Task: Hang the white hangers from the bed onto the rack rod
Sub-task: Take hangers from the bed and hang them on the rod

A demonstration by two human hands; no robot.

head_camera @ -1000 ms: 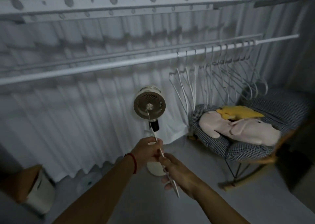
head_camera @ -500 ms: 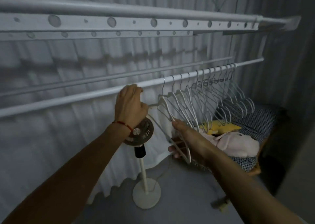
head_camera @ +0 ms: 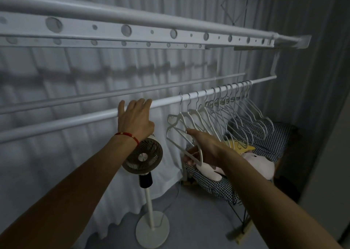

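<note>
A white rack rod (head_camera: pixel 75 120) runs across the view at chest height. Several white hangers (head_camera: pixel 236 114) hang in a row on its right part. The leftmost white hanger (head_camera: pixel 175 135) hangs by its hook on the rod. My left hand (head_camera: pixel 135 119) is at the rod just left of the hangers, fingers straight and spread, holding nothing. My right hand (head_camera: pixel 203 148) grips the lower arm of the leftmost hanger from below. The bed is out of view.
A standing fan (head_camera: pixel 143 155) on a white pole and round base stands under my left hand. A checkered rocking chair (head_camera: pixel 265 135) with plush toys (head_camera: pixel 255 165) sits under the hangers. White curtains hang behind. Higher rack bars (head_camera: pixel 132 32) run overhead.
The hanger has gone from held low in both hands up onto the rod. My left hand let go of its hook and opened beside the rod; my right hand still holds its lower arm.
</note>
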